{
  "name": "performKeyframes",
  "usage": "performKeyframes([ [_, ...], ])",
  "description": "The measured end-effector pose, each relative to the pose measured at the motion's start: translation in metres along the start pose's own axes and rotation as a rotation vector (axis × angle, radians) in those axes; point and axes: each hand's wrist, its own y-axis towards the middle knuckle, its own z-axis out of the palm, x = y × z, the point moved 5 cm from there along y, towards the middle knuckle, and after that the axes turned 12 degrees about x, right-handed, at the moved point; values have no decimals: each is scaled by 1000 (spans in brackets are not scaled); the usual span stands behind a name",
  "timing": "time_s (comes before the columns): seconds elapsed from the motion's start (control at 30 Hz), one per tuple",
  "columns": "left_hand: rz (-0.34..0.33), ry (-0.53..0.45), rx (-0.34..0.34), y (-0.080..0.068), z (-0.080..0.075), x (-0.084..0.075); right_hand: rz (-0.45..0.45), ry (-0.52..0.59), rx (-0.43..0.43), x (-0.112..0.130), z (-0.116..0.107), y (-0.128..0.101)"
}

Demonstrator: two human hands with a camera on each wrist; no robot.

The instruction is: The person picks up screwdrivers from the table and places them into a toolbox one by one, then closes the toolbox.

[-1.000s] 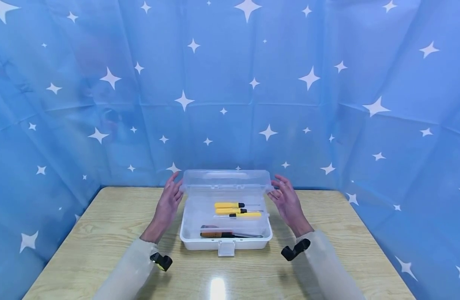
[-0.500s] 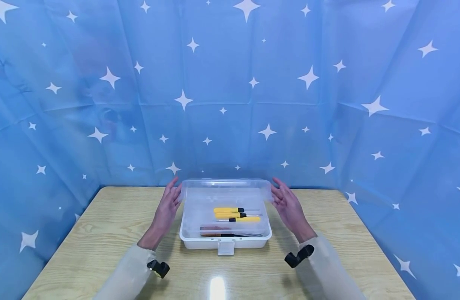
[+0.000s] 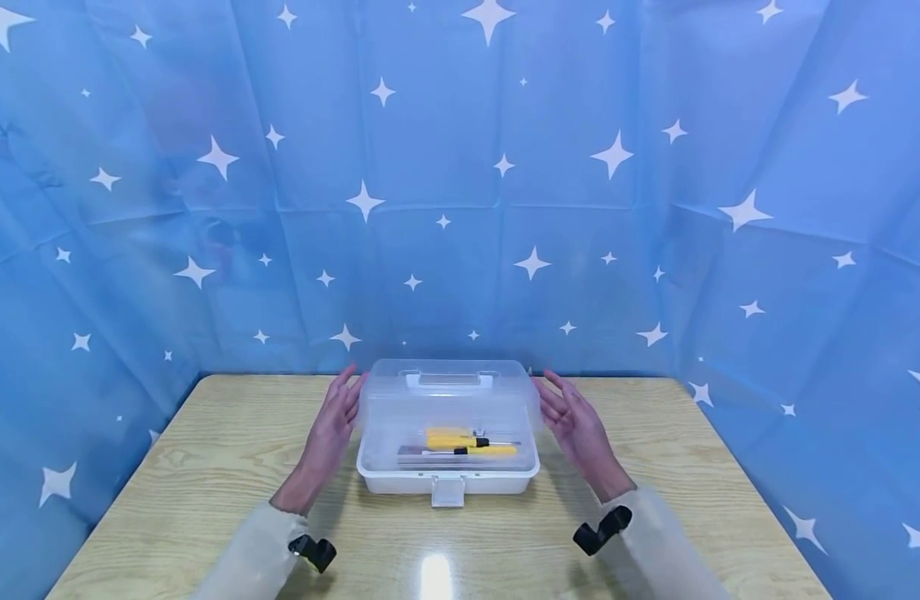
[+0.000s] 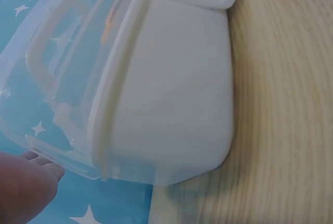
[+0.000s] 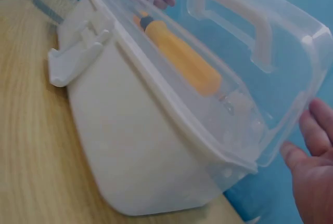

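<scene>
A toolbox with a white base and a clear lid stands on the table, its lid tilted over the base. Through the plastic show several tools, among them yellow-handled screwdrivers. At the lid's left side is my left hand, fingers extended along it; in the left wrist view its fingertips are at the lid's rear edge. Opposite it, my right hand has loosely straight fingers by the lid's right side. Exact contact is hard to tell. The front latch hangs loose.
The wooden table extends to both sides and in front of the toolbox. Close behind its back edge hangs a blue curtain with white stars. Each sleeve carries a black wrist device.
The lid has swung forward and down over the base, so its handle now shows on top. Both hands have moved slightly down with it, and the tools look hazier behind the plastic.
</scene>
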Motion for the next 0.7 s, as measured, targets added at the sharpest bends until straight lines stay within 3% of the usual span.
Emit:
performKeyframes([
  [0.7,-35,-11,-9,-13,2,12,-48,125,39,-10,4,-16],
])
